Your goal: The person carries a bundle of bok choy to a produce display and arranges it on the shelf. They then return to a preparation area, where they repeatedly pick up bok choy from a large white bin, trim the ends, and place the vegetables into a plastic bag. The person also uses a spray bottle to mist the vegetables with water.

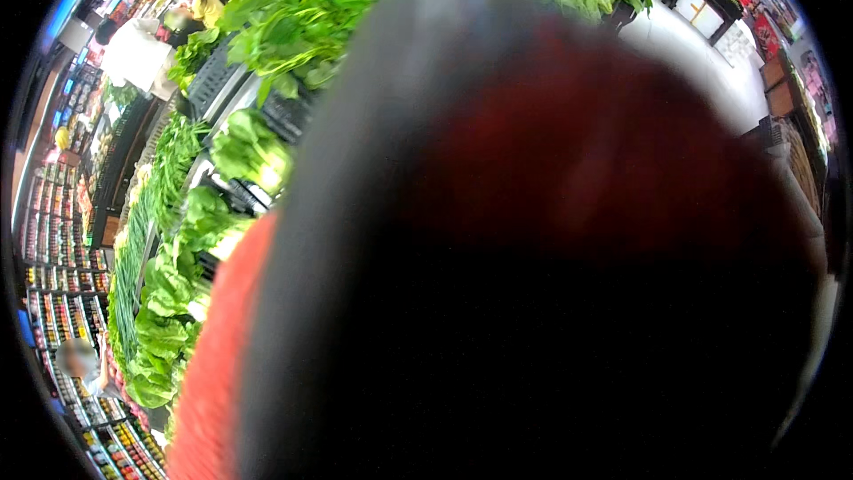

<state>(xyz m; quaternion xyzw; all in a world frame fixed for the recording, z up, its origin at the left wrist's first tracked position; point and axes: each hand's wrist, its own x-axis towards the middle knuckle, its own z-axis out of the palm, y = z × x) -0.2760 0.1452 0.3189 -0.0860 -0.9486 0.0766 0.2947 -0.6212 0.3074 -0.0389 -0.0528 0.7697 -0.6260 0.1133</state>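
You can't see your hands here, so I can't tell if they are apart, together or holding something. A big, blurry dark shape (551,329) fills most of the view, with a dull red patch near its top; it must be very close to the camera, and it may be hiding your hands. A fuzzy red thing (218,364) sits along its left edge, maybe cloth, but it is too blurry to be sure. Just past that, the leafy heads (160,338) lie in a row, next to long thin green stalks (133,249). Each kind seems to have its own spot, I think so people can find it fast. Higher up, a big heap of loose green leaves (302,13) spreads across the top, near a dark crate (213,80) that probably stops greens from sliding out. Farther off, a person in white (138,55) is near a person in yellow (206,7). At the far left, shelves (62,240) hold rows of small things, likely lined up so shoppers can see them all. Pale floor (711,71) shows at the upper right.
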